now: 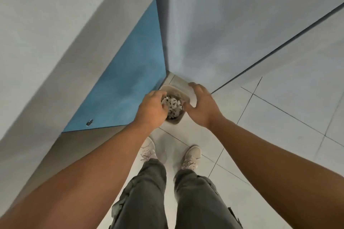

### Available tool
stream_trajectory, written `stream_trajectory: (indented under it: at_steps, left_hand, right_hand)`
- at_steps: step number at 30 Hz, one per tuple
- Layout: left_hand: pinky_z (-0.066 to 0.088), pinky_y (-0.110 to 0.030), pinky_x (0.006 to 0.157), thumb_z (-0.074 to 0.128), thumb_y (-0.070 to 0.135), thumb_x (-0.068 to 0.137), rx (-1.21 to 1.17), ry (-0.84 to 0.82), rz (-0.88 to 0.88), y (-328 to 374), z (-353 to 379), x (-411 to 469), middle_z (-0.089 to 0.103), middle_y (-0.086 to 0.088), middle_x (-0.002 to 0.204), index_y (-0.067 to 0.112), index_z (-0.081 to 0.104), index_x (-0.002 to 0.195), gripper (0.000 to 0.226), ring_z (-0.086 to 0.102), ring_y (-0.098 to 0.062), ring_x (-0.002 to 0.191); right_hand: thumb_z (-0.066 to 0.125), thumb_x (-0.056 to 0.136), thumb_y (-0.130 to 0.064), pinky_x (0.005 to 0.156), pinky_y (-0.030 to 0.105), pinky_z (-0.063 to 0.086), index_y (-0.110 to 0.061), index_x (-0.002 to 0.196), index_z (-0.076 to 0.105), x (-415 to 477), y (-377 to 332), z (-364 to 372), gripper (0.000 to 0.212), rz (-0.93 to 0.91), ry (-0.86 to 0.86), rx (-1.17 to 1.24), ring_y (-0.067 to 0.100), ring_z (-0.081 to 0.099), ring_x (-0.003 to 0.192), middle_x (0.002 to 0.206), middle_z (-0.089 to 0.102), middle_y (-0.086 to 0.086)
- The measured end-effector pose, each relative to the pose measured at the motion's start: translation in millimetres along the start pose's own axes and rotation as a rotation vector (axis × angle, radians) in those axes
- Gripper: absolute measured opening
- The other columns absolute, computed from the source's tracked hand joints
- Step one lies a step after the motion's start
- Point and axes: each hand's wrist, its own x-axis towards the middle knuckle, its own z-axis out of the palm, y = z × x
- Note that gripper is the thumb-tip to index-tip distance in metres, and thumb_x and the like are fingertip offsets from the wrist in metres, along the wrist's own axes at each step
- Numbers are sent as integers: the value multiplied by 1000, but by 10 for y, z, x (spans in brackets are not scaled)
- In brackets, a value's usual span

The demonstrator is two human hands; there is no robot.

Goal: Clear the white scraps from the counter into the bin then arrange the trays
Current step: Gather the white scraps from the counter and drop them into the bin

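Note:
A small beige bin [178, 90] stands on the floor in the corner between the blue cabinet front and the wall. Inside it lies a heap of white scraps [172, 106]. My left hand [151, 108] hangs over the bin's left side with its fingers curled down into the opening, touching the scraps; whether it holds any I cannot tell. My right hand [202, 105] rests with straight fingers on the bin's white lid [188, 87] at the right side. No trays are in view.
The grey counter edge [80, 29] overhangs on the left, above a blue cabinet door [130, 83] with a small metal lock. A pale wall [223, 24] rises behind the bin. My legs and shoes [191, 156] stand on the white tiled floor [279, 135].

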Motion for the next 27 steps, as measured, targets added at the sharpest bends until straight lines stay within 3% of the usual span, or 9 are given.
stream_trajectory:
  at_steps: [5, 7, 9, 11, 14, 17, 20, 23, 27]
  left_hand:
    - [44, -33, 100, 62, 21, 91, -1, 98, 73, 559, -509, -413, 58, -2, 127, 19, 55, 129, 39, 51, -22, 120]
    - [42, -29, 100, 62, 23, 92, -4, 135, 94, 720, -686, -583, 58, 0, 128, 19, 55, 130, 39, 51, -20, 121]
    - [44, -28, 98, 62, 21, 90, -19, 174, 132, 847, -887, -729, 59, 1, 125, 19, 58, 127, 37, 53, -19, 119]
    - [42, -24, 96, 59, 19, 90, -32, 211, 146, 963, -1104, -867, 57, 3, 125, 20, 59, 124, 34, 50, -16, 119]
    - [34, -18, 99, 56, 20, 92, -39, 282, 148, 1048, -1390, -1067, 54, 6, 129, 23, 56, 126, 34, 45, -11, 123]
    - [36, -24, 105, 55, 20, 92, -47, 362, 154, 1054, -1675, -1237, 55, 4, 129, 22, 56, 126, 34, 45, -11, 124]
    - [37, -22, 102, 55, 19, 91, -60, 448, 129, 994, -1968, -1362, 55, 5, 126, 22, 56, 127, 36, 47, -11, 120]
    - [35, -18, 97, 55, 19, 91, -29, 546, 100, 859, -2258, -1452, 56, 6, 126, 22, 56, 127, 36, 48, -11, 118]
    - [35, -18, 97, 55, 21, 92, -16, 634, 57, 582, -2631, -1578, 56, 8, 128, 24, 56, 127, 35, 48, -10, 118]
  right_hand:
    - [57, 85, -35, 109, 42, 38, -20, 141, 41, -352, -588, -577, 60, -183, 59, -49, 22, 40, 132, 142, 44, 4]
    - [58, 88, -34, 114, 34, 31, -20, 139, 44, -498, -752, -752, 55, -232, 61, -89, 20, 37, 135, 145, 43, 4]
    - [59, 90, -33, 110, 20, 21, -20, 138, 48, -627, -901, -877, 51, -287, 49, -134, 18, 34, 136, 146, 41, 4]
    - [58, 90, -34, 108, 17, 20, -21, 137, 49, -704, -1051, -977, 50, -346, 30, -147, 15, 33, 137, 147, 40, 2]
    - [58, 87, -32, 112, 22, 26, -21, 137, 50, -759, -1310, -1095, 51, -424, -5, -104, 16, 34, 138, 146, 40, 3]
    - [59, 89, -32, 115, 28, 29, -22, 136, 51, -781, -1624, -1191, 49, -500, -16, -63, 14, 35, 137, 146, 40, 1]
    - [61, 88, -29, 110, 21, 26, -21, 133, 53, -739, -1964, -1237, 46, -576, -19, -63, 13, 39, 133, 142, 45, 0]
    - [56, 85, -34, 114, 29, 30, -24, 131, 53, -678, -2318, -1205, 48, -653, -41, -58, 12, 39, 133, 141, 45, -1]
    - [59, 89, -29, 115, 28, 25, -22, 133, 53, -569, -2782, -1033, 46, -746, -70, -105, 14, 34, 137, 146, 42, 1]
